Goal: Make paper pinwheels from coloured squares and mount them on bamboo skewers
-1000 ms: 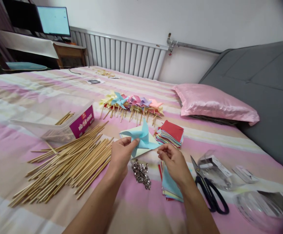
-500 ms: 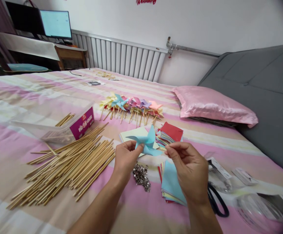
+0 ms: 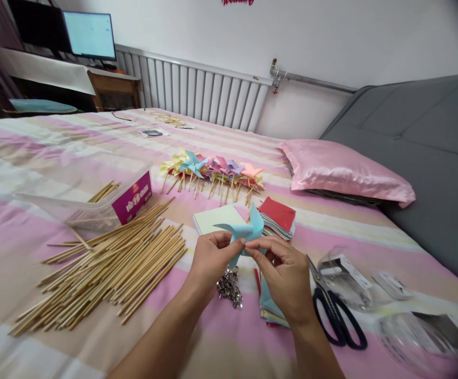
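A light blue paper pinwheel (image 3: 252, 227) with folded blades is held up in front of me. My left hand (image 3: 213, 260) pinches it from the left, thumb in front at its middle. My right hand (image 3: 284, 276) has thumb and forefinger pinched together against the pinwheel's middle; anything tiny between those fingertips is hidden. Just below lies a pile of shiny metal thumbtacks (image 3: 230, 288). Partly behind my right hand is a stack of coloured paper squares (image 3: 269, 305). Beyond the pinwheel are a pale paper stack (image 3: 217, 218) and a red-topped paper stack (image 3: 278, 211).
Many thin wooden sticks (image 3: 114, 273) lie at left, beside a clear plastic box (image 3: 75, 210) holding more. Several finished pinwheels (image 3: 213, 168) lie farther back. At right are black-handled scissors (image 3: 337, 316), clear packaging (image 3: 414, 337) and a pink pillow (image 3: 347, 171) on the striped bed.
My right hand has moved left, its pinched fingertips now meeting the pinwheel's middle. The pinwheel and left hand have shifted slightly right. More of the scissors shows.
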The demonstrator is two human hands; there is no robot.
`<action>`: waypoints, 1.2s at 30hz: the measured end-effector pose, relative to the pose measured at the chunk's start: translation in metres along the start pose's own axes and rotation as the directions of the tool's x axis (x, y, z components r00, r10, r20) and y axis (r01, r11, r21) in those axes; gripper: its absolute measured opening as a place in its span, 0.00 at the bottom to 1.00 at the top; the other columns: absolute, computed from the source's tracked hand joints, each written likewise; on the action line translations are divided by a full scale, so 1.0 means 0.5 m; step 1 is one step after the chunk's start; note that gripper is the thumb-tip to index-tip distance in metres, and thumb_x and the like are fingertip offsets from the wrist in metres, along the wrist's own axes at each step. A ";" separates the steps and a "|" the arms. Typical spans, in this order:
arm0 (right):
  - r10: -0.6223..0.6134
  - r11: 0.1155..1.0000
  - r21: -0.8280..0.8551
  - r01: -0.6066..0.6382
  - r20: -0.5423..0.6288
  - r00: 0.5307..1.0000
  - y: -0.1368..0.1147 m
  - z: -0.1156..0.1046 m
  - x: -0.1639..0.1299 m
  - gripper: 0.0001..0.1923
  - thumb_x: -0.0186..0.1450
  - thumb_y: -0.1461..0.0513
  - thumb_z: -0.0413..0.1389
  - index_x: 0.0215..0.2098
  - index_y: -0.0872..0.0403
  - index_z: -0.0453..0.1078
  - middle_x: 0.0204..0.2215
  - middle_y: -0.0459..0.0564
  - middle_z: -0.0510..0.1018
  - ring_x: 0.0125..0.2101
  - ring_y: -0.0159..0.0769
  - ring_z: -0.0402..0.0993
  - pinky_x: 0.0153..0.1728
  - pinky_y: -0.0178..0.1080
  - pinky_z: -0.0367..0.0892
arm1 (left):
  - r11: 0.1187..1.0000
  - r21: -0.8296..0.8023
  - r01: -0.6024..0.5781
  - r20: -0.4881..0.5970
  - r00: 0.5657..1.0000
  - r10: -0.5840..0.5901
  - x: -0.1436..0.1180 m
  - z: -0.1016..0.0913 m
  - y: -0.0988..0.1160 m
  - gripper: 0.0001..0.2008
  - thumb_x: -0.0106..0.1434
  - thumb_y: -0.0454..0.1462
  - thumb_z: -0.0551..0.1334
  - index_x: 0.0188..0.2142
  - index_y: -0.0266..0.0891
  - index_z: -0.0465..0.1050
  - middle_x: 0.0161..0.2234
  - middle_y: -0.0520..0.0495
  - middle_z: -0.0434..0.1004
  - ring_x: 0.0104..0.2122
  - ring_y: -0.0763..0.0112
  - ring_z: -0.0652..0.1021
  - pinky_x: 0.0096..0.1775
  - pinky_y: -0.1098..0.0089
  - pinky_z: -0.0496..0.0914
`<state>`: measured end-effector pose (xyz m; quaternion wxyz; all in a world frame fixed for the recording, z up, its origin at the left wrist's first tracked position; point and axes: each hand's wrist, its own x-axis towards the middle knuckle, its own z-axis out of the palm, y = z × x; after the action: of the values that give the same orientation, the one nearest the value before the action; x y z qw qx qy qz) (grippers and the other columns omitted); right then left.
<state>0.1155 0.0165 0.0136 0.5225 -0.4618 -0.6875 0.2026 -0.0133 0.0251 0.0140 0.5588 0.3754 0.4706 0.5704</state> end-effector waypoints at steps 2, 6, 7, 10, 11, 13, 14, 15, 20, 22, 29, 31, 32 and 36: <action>-0.026 0.999 -0.021 0.026 -0.020 0.999 0.000 -0.001 0.000 0.03 0.60 0.62 0.59 0.31 0.50 0.76 0.28 0.44 0.75 0.19 0.26 0.61 0.21 0.32 0.58 | 0.999 -0.036 0.024 0.031 0.999 -0.023 0.001 -0.001 0.000 0.11 0.42 0.40 0.70 0.18 0.35 0.72 0.17 0.54 0.66 0.19 0.78 0.62 0.23 0.74 0.53; -0.046 0.997 -0.067 0.041 -0.072 0.996 0.002 0.000 0.000 0.02 0.60 0.62 0.60 0.32 0.49 0.76 0.24 0.42 0.69 0.19 0.26 0.56 0.22 0.32 0.57 | 0.997 -0.079 0.023 0.027 0.999 -0.021 0.002 -0.003 0.000 0.12 0.41 0.39 0.71 0.16 0.35 0.70 0.16 0.55 0.63 0.20 0.79 0.61 0.24 0.75 0.53; -0.040 0.997 -0.071 0.035 -0.079 0.996 0.002 0.000 0.000 0.02 0.59 0.62 0.61 0.32 0.49 0.76 0.24 0.41 0.68 0.19 0.26 0.56 0.22 0.32 0.57 | 0.996 -0.086 0.022 0.030 0.999 -0.020 0.001 -0.003 0.001 0.12 0.41 0.39 0.71 0.17 0.35 0.70 0.16 0.55 0.64 0.20 0.79 0.61 0.24 0.75 0.54; -0.026 0.997 -0.074 0.020 -0.091 0.996 0.006 -0.001 -0.001 0.02 0.59 0.61 0.61 0.31 0.49 0.76 0.24 0.41 0.67 0.19 0.26 0.55 0.21 0.32 0.56 | 0.995 -0.091 0.034 0.052 0.998 -0.029 0.000 -0.004 0.003 0.12 0.41 0.39 0.71 0.18 0.34 0.72 0.18 0.54 0.65 0.21 0.78 0.62 0.25 0.75 0.55; -0.024 0.997 -0.075 0.018 -0.092 0.995 0.007 -0.001 -0.001 0.02 0.59 0.61 0.61 0.31 0.50 0.76 0.24 0.41 0.67 0.19 0.26 0.55 0.21 0.32 0.56 | 0.995 -0.090 0.037 0.056 0.998 -0.032 0.000 -0.004 0.004 0.12 0.41 0.39 0.71 0.18 0.34 0.72 0.18 0.54 0.65 0.21 0.78 0.62 0.25 0.75 0.54; -0.020 0.997 -0.072 0.014 -0.089 0.996 0.007 0.000 -0.001 0.02 0.59 0.61 0.61 0.31 0.50 0.76 0.24 0.41 0.67 0.19 0.26 0.55 0.21 0.32 0.56 | 0.996 -0.085 0.037 0.059 0.998 -0.032 0.000 -0.004 0.005 0.12 0.41 0.39 0.71 0.18 0.33 0.71 0.17 0.54 0.65 0.21 0.79 0.61 0.25 0.75 0.54; -0.017 0.998 -0.068 0.011 -0.085 0.996 0.007 0.000 -0.001 0.02 0.60 0.61 0.61 0.32 0.50 0.76 0.24 0.41 0.67 0.19 0.26 0.56 0.22 0.32 0.56 | 0.996 -0.083 0.032 0.059 0.998 -0.027 0.000 -0.005 0.004 0.13 0.41 0.39 0.71 0.18 0.34 0.71 0.17 0.55 0.64 0.21 0.79 0.61 0.25 0.75 0.53; -0.013 0.998 -0.063 0.008 -0.080 0.997 0.006 0.000 0.000 0.02 0.60 0.61 0.60 0.32 0.50 0.76 0.24 0.41 0.67 0.20 0.26 0.57 0.22 0.32 0.57 | 0.996 -0.080 0.025 0.059 0.998 -0.020 0.001 -0.005 0.004 0.13 0.41 0.39 0.71 0.18 0.34 0.71 0.17 0.55 0.63 0.21 0.79 0.60 0.24 0.75 0.53; 0.000 0.999 -0.050 -0.002 -0.045 0.999 0.001 0.000 0.003 0.03 0.61 0.61 0.59 0.30 0.51 0.74 0.24 0.42 0.68 0.21 0.26 0.58 0.23 0.32 0.57 | 0.999 -0.038 -0.015 0.078 0.997 0.018 0.005 -0.010 -0.003 0.12 0.43 0.39 0.70 0.18 0.34 0.70 0.16 0.56 0.61 0.20 0.80 0.59 0.23 0.75 0.51; 0.010 0.999 -0.043 -0.012 -0.036 0.999 -0.002 0.000 0.004 0.04 0.61 0.61 0.58 0.30 0.52 0.74 0.24 0.42 0.67 0.21 0.26 0.58 0.22 0.32 0.56 | 1.000 -0.022 -0.014 0.081 0.997 0.016 0.006 -0.011 -0.005 0.12 0.44 0.39 0.70 0.19 0.33 0.71 0.16 0.56 0.62 0.19 0.80 0.59 0.23 0.75 0.51; 0.077 0.997 0.005 -0.077 -0.006 0.997 -0.002 -0.001 0.004 0.06 0.61 0.59 0.58 0.28 0.52 0.73 0.24 0.43 0.67 0.22 0.27 0.58 0.22 0.31 0.56 | 1.000 -0.014 -0.024 0.069 0.997 0.025 0.005 -0.009 -0.004 0.12 0.43 0.40 0.71 0.21 0.33 0.73 0.17 0.54 0.66 0.19 0.80 0.61 0.22 0.76 0.53; 0.096 0.995 0.019 -0.096 0.002 0.995 -0.001 -0.001 0.003 0.07 0.61 0.59 0.58 0.28 0.52 0.73 0.24 0.43 0.67 0.22 0.27 0.58 0.22 0.32 0.56 | 1.000 -0.008 -0.025 0.071 0.997 0.025 0.005 -0.008 -0.004 0.12 0.42 0.40 0.71 0.20 0.33 0.73 0.16 0.55 0.64 0.18 0.80 0.61 0.22 0.76 0.52; 0.108 0.994 0.024 -0.108 0.006 0.994 0.000 -0.001 0.003 0.07 0.61 0.59 0.58 0.27 0.52 0.73 0.24 0.43 0.68 0.22 0.27 0.58 0.22 0.32 0.56 | 1.000 -0.002 -0.028 0.072 0.997 0.028 0.005 -0.008 -0.005 0.12 0.43 0.40 0.71 0.20 0.33 0.73 0.16 0.55 0.64 0.18 0.80 0.61 0.22 0.76 0.52; 0.151 0.987 0.051 -0.152 0.029 0.988 0.001 -0.002 0.004 0.08 0.61 0.57 0.58 0.27 0.53 0.73 0.24 0.43 0.68 0.22 0.27 0.58 0.22 0.32 0.55 | 0.998 0.027 -0.053 0.072 0.996 0.051 0.007 -0.010 -0.010 0.11 0.44 0.39 0.70 0.22 0.33 0.75 0.16 0.55 0.64 0.18 0.80 0.60 0.22 0.76 0.52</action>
<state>0.1165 0.0182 0.0148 0.5089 -0.4963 -0.6514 0.2655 -0.0171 0.0279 0.0074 0.5547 0.4158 0.4486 0.5641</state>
